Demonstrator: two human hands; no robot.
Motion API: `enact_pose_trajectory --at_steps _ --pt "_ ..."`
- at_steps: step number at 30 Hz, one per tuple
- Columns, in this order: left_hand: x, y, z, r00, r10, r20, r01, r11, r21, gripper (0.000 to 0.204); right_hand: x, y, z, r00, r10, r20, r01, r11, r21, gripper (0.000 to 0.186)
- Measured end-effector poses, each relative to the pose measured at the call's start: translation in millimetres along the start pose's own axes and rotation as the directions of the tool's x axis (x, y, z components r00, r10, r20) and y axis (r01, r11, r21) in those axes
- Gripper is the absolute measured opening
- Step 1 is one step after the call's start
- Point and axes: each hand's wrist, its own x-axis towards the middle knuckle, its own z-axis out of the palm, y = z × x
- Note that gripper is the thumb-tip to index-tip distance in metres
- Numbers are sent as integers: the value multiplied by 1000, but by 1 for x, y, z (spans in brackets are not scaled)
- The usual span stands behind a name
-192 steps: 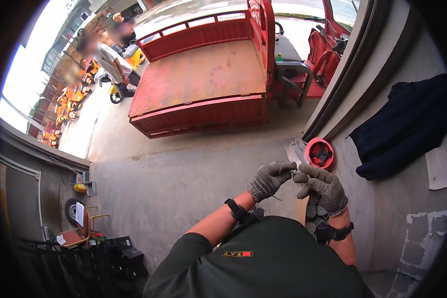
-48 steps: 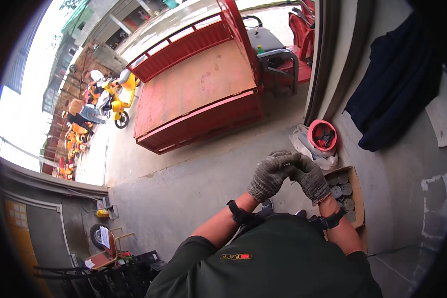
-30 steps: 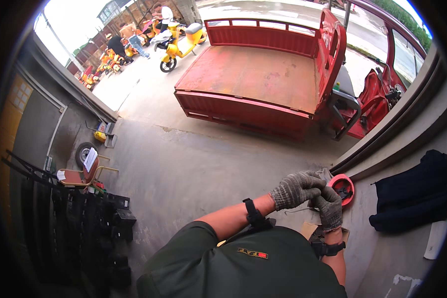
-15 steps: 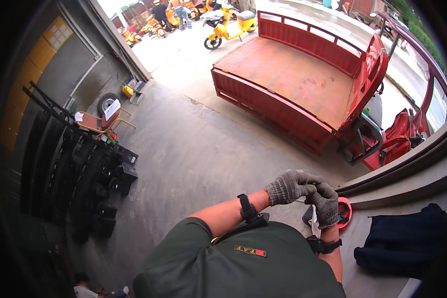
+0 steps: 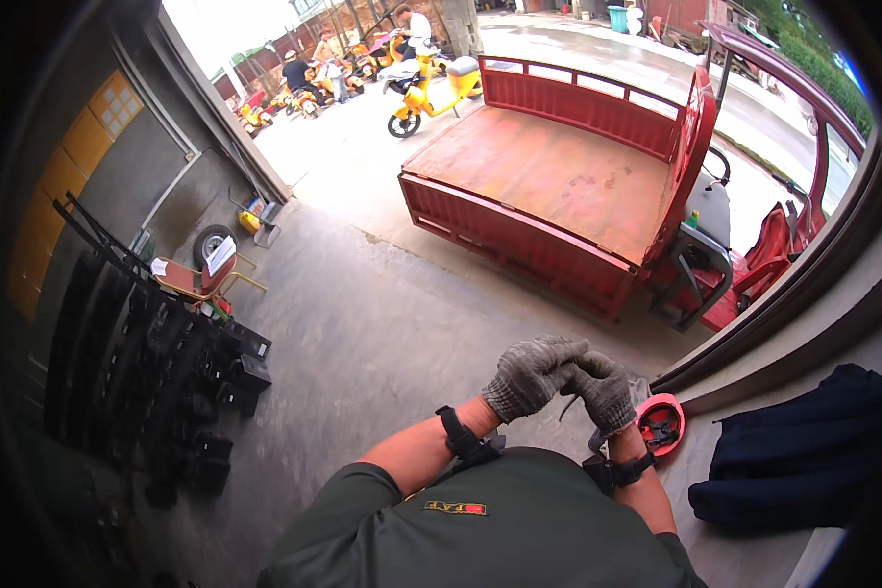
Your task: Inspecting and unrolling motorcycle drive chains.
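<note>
My left hand [image 5: 533,378] and my right hand [image 5: 604,394] both wear grey knitted gloves and meet in front of my chest. Their fingers are closed and press together at the tips. A thin greyish strip [image 5: 565,408] shows just below where they meet; I cannot make out what it is or which hand grips it. Black bands circle both wrists. Beyond my right wrist, a red hard hat [image 5: 672,412] lies with its inside facing up.
A red cargo tricycle [image 5: 549,167] stands ahead, its flat bed towards me. Dark folded cloth [image 5: 804,451] lies at the right. Stacked black parts [image 5: 147,363] and a chair [image 5: 201,279] line the left. Outside are a yellow scooter [image 5: 431,103] and several people.
My view has shifted, so the tricycle and my hands appear farther left. The hands stay joined at the fingertips. The pale piece near my right wrist no longer shows clearly.
</note>
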Motion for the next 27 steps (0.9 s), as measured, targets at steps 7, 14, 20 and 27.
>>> enact_pose_trajectory --at_steps 7,14,20,27 --pt "3 1 4 998 48 -38 -45 996 81 31 -12 -12 -4 998 -19 60 20 1000 -18 28" --pt "6 1 -2 991 132 35 -136 968 212 32 -10 1 -4 997 54 53 -59 994 92 30" --pt "8 -7 -4 973 196 124 -228 900 372 48 -12 1 -4 990 78 119 -102 972 211 36" --pt "5 -7 -3 961 218 171 -268 888 375 66 -12 -13 -1 989 -26 145 48 988 -145 40"
